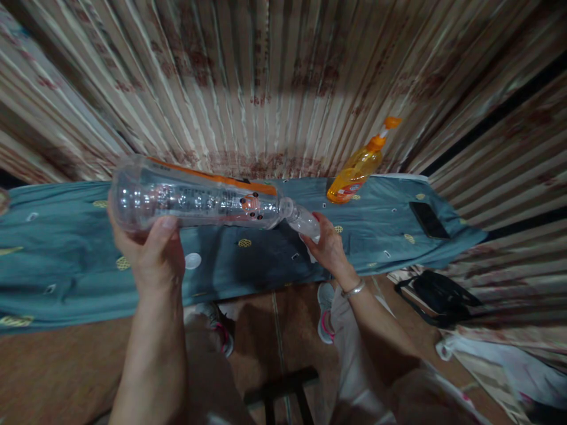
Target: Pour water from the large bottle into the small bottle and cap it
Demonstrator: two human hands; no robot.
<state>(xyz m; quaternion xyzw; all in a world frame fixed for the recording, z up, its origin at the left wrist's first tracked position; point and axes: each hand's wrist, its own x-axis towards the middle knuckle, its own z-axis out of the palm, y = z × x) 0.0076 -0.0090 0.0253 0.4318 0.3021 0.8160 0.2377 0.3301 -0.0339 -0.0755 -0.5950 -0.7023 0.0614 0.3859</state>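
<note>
My left hand grips the base end of a large clear plastic bottle with an orange-edged label. The bottle lies nearly level in the air above the cloth, its neck pointing right and slightly down. My right hand, with a silver bracelet on the wrist, is closed around a small clear bottle. The two bottles meet mouth to mouth; whether liquid passes between them I cannot make out. Below, near my left hand, a round white cap lies on the cloth.
A teal patterned cloth covers the long narrow surface. On it stand an orange pump bottle at the back and a black phone at the right. Pleated curtains hang behind. A black bag is at the lower right.
</note>
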